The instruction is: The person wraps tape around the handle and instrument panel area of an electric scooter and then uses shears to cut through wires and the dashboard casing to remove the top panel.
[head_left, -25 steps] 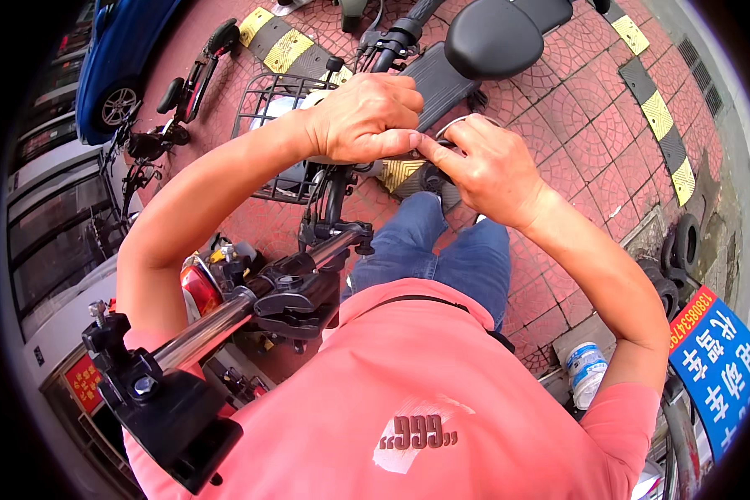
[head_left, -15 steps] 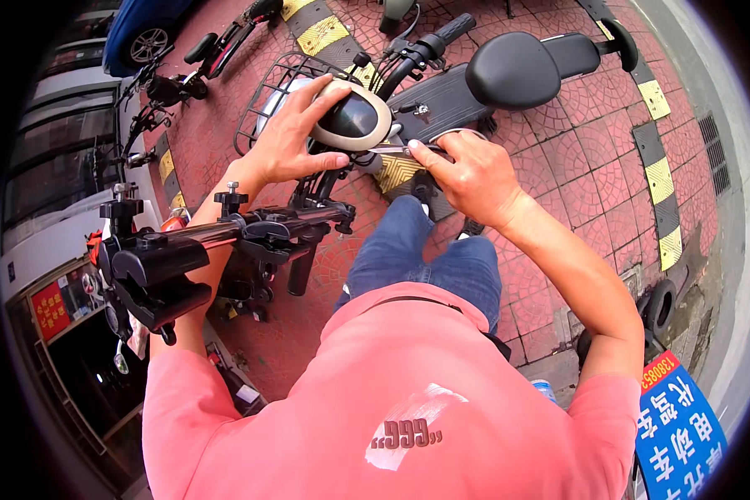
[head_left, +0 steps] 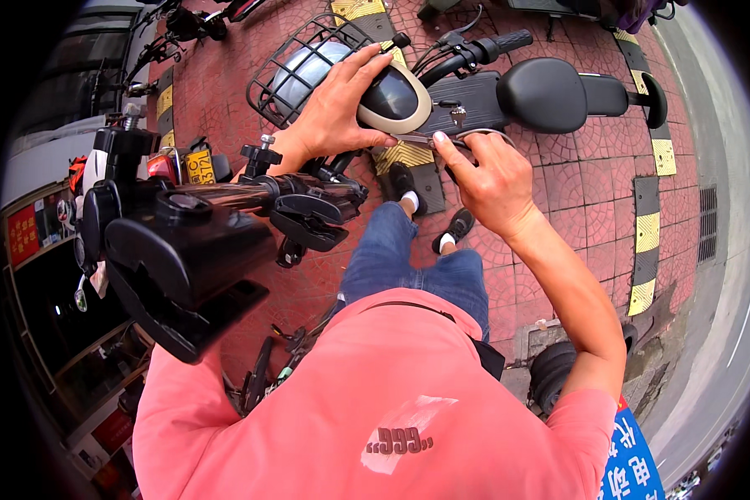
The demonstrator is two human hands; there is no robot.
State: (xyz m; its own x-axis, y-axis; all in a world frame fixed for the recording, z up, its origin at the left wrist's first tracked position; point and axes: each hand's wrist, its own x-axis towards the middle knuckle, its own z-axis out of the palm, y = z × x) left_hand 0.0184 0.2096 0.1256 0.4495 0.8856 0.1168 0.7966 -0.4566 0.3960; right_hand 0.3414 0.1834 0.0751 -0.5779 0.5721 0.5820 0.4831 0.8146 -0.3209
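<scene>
Nearest the camera: pink shirt [head_left: 375, 400] and jeans, with a black clamp rig [head_left: 183, 250] on a rod crossing the lower left and blocking much of that side. Beyond it the right hand [head_left: 492, 179] is closed narrow, thumb and forefinger pinching a thin curved strip or cable [head_left: 475, 135] at the scooter's deck edge; what it is exactly is too small to tell. The pinch sits right at the gap under the headlight, likely to keep that part steady while the other hand braces. Left hand [head_left: 337, 108] is spread wide, palm and fingers flat over the headlight housing [head_left: 400, 98], pressing down to hold it in place. Scooter [head_left: 475, 96] stands on red brick paving; wire basket [head_left: 300, 67] with a grey helmet inside is just left of the headlight, touching the left hand's fingers. Black seat [head_left: 550, 93] lies right of the deck, handlebar grip [head_left: 500, 42] above. Room: tight on the left between basket and rig, open paving to the right up to the yellow-black kerb blocks [head_left: 646, 242]. Road farther right.
</scene>
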